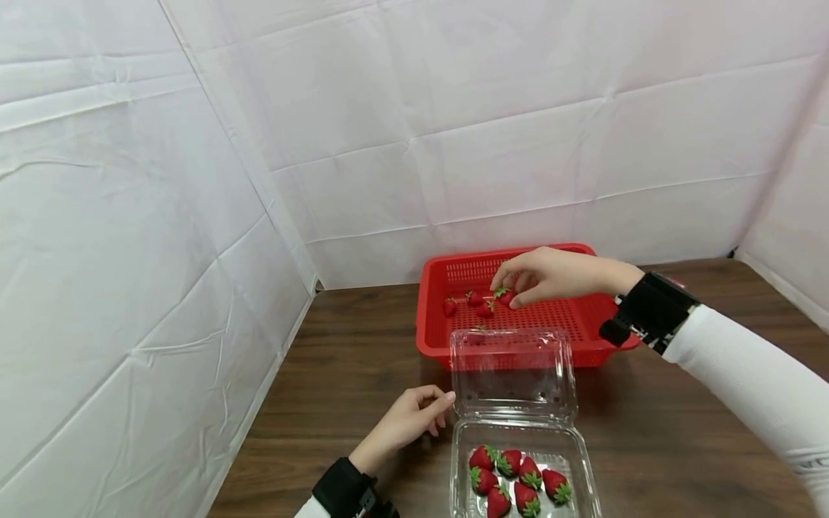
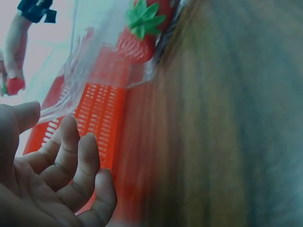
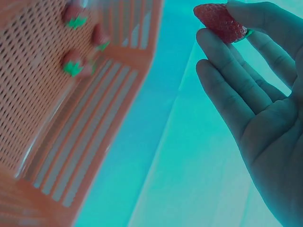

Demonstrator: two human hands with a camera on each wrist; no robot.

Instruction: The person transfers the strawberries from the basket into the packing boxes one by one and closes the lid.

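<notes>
Dark wood-grain tabletop (image 1: 363,360), backed by creased white sheeting. Red perforated basket (image 1: 583,342) at the far side, three loose strawberries (image 1: 476,297) left on its mesh floor. Clear clamshell box (image 1: 573,439) just in front, lid (image 1: 512,370) tipped up against the basket, six berries (image 1: 518,478) already packed inside. Judged well over halfway: six in, one in hand, three to go. Right hand (image 1: 550,277) over the basket, fingertips pinched on one strawberry (image 1: 504,296); in the right wrist view, long axis roughly level, tip pointing away from the palm, green cap toward the fingers. Left hand (image 1: 404,424) loose beside the box, fingers lightly curled, holding nothing, fingertip near the lid's corner.
</notes>
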